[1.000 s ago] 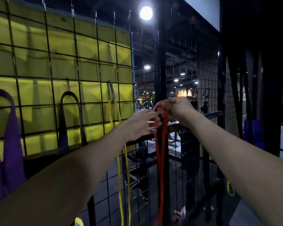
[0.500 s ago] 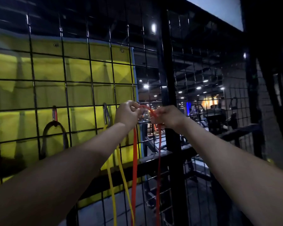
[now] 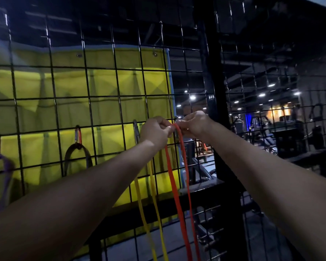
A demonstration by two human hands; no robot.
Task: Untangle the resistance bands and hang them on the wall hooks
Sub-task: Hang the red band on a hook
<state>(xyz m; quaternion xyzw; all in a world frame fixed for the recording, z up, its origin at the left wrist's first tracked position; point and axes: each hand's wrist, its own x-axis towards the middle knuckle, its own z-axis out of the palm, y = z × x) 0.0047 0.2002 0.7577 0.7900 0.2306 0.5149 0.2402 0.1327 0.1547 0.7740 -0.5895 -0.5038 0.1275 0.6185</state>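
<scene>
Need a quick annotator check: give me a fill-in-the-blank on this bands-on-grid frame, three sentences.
1. Both hands, left hand and right hand, pinch the top of the ____ band.
2. The band hanging just left of it is ____.
3. The hooks sit on a black wire ____.

Missing words: orange; yellow; grid.

A single head-worn wide-angle view looks forward, about level, at a black wire grid wall (image 3: 102,98) an arm's reach away. Both forearms enter from 7 and 4 o'clock, meeting just right of centre. Beyond the grid at 3 o'clock, a dim gym interior recedes.
</scene>
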